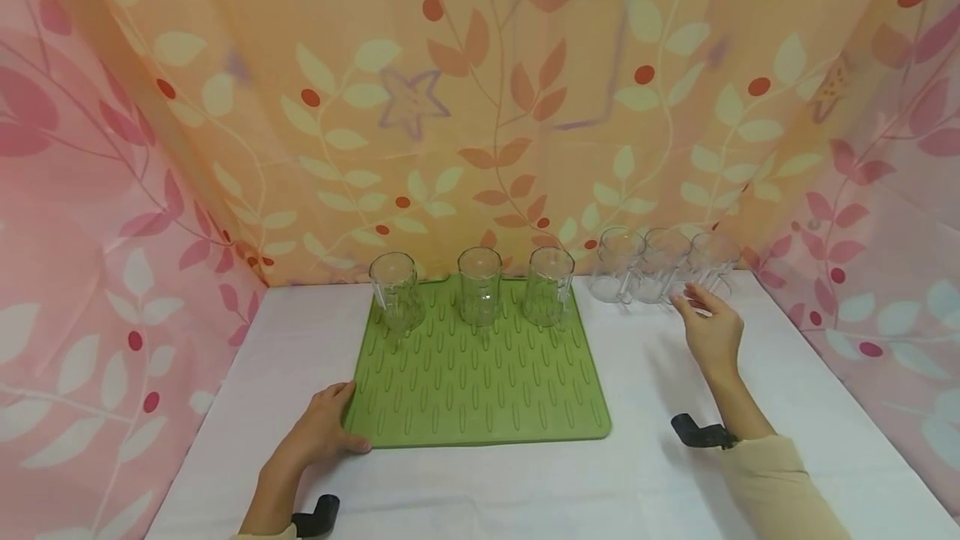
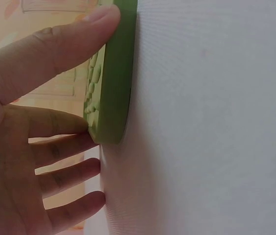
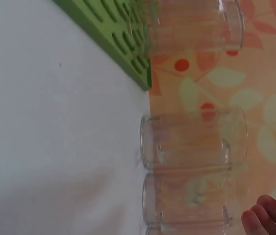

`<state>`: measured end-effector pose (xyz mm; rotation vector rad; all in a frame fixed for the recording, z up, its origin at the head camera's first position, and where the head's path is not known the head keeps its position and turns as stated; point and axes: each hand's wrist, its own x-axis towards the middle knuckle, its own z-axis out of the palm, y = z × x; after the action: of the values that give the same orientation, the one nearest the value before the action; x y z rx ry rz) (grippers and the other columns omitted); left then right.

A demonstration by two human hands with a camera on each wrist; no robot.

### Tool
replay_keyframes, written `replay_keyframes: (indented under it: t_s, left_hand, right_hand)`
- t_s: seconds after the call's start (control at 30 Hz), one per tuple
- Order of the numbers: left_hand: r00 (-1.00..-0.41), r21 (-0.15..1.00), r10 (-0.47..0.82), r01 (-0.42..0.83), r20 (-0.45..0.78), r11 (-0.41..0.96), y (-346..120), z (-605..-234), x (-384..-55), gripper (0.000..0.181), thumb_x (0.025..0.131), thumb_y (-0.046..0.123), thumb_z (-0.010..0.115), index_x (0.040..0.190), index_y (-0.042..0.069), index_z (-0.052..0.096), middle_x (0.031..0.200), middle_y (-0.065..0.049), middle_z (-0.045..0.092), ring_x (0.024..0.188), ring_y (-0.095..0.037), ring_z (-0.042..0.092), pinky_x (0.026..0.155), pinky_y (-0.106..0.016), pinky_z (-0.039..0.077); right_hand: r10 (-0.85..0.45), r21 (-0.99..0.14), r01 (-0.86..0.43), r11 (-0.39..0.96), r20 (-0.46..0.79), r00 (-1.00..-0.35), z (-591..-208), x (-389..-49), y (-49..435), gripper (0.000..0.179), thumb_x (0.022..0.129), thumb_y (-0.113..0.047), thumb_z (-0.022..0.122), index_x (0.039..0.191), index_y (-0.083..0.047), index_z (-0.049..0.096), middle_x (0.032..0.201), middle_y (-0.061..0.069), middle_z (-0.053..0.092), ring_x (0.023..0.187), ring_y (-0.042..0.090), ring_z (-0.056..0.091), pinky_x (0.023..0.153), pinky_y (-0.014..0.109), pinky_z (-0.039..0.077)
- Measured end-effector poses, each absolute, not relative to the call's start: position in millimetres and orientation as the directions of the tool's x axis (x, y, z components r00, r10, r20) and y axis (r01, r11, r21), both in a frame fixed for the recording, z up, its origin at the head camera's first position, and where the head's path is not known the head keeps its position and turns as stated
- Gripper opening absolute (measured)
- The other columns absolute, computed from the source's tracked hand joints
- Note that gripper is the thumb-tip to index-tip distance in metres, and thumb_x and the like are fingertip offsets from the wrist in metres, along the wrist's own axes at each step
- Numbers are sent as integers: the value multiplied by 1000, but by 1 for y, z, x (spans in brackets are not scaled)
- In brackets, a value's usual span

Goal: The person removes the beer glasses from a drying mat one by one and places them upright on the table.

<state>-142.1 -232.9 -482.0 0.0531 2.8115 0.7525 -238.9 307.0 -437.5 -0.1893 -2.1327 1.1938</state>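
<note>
"Six clear glass mugs are standing in view. Where are they, reckoning from the hands?"

"Three are resting on the ridged green mat, beyond the left hand and off to its right. Three more are standing side by side on the white tablecloth, right by the fingertips of the right hand."

"And how is the left hand lying?"

"It is spreading its fingers, straight and apart, with the thumb resting on the mat's near edge and the forefinger touching its left edge."

"The right?"

"It is hovering with its fingers loosely bent; whether they are touching a handle, I cannot tell."

"Any marking showing?"

"A purple star outline is showing on the floral cloth, beyond both hands."
</note>
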Motion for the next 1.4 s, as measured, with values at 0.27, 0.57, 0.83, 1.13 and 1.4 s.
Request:
replay_keyframes:
  t_s: [0.27,0.57,0.83,1.13,1.4]
  left_hand:
    - [-976,494,93,-16,-197,870,-233,-480,-143,108,60,25,92,143,-14,34,143,-34,39,133,-53,34,108,-65,32]
    - [-975,497,80,-35,-209,867,-232,-481,-143,109,60,26,92,144,-13,34,145,-33,39,134,-52,33,108,-66,32]
    - [-973,500,80,-39,-214,865,-232,-483,-143,110,60,26,92,144,-13,34,145,-33,39,134,-52,33,109,-65,32]
    - [-975,503,82,-35,-208,864,-232,-484,-142,109,60,25,92,143,-14,34,144,-34,39,134,-52,33,109,-66,32]
    - [-975,506,81,-36,-208,861,-233,-485,-142,109,60,25,92,144,-13,34,145,-33,39,134,-52,33,108,-66,32]
  right_hand:
    - [306,-824,-266,500,455,-836,-441,-237,261,36,86,-8,73,117,9,66,107,28,70,79,-23,53,71,-3,44]
    - [179,-843,-232,486,356,-917,-459,-242,220,40,86,-15,75,119,6,66,108,24,71,86,2,67,71,0,46]
    - [118,-861,-208,464,293,-949,-469,-246,195,41,86,-17,74,121,3,66,111,21,71,100,36,69,70,6,49]
    - [142,-825,-288,485,400,-905,-480,-255,178,29,84,-16,76,104,6,73,96,21,74,84,34,72,64,13,54]
    - [171,-783,-278,556,435,-884,-481,-259,171,23,85,-14,75,99,4,75,93,19,75,78,31,73,64,29,59]
